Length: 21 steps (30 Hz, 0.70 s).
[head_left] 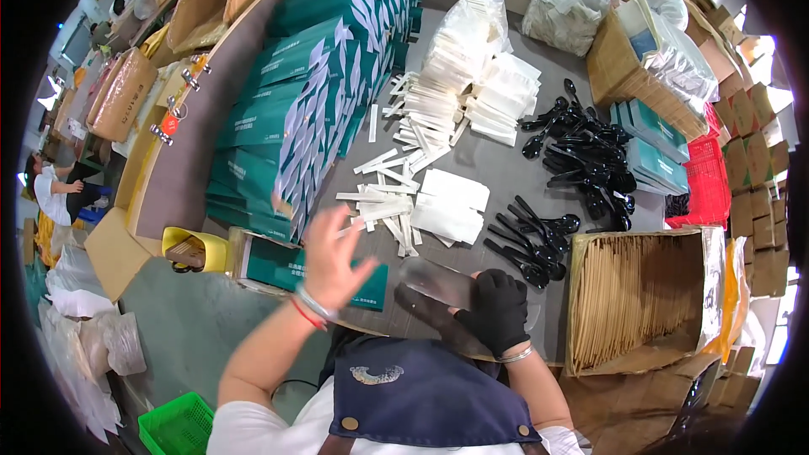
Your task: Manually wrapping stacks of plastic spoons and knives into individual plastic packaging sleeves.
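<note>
My bare left hand (330, 259) is raised with its fingers apart, beside the front end of a long row of green printed packets (261, 139). Under it lies a flat green packet (362, 288) by the table edge. In a black glove, my right hand (497, 312) grips a see-through, rounded plastic piece (434, 282); its exact kind I cannot make out. Thin white paper-wrapped strips (392, 206) lie scattered ahead, next to a white stack of flat packets (451, 206). To the right are black plastic spoons (531, 240), with a larger heap of black spoons (590, 168) behind.
An open carton (581, 312) of thin brown sticks stands at the right. Farther back are more white packets (472, 59), small green boxes (653, 152), a red basket (706, 181) and a bag-lined carton (628, 59). A yellow container (198, 240) hangs at the left; a green basket (177, 425) sits low.
</note>
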Each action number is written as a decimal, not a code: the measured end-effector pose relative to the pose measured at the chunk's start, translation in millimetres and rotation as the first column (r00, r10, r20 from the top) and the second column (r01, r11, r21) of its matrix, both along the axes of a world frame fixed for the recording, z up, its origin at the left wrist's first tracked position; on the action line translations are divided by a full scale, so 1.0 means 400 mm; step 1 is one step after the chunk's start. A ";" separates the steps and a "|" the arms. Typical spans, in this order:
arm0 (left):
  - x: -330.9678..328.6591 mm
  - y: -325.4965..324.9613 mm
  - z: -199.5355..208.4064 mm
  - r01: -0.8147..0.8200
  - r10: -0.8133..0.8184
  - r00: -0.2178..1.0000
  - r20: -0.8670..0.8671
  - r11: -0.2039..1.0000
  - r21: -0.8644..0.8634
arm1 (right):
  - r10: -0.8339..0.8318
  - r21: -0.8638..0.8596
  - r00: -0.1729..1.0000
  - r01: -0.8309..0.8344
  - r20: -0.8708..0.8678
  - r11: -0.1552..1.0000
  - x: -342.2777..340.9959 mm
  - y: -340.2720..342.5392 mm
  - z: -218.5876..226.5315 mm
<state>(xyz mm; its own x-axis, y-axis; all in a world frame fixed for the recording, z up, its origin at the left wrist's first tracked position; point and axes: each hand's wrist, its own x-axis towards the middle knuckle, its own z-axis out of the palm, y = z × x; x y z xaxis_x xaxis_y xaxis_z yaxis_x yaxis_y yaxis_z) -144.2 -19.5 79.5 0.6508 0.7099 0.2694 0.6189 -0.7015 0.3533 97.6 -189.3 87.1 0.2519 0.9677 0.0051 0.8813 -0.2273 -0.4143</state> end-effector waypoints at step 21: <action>-0.062 -0.108 -0.058 0.014 0.032 0.950 0.311 0.990 -0.143 | 0.250 0.100 0.960 -0.239 -0.125 0.966 -0.125 0.117 -0.076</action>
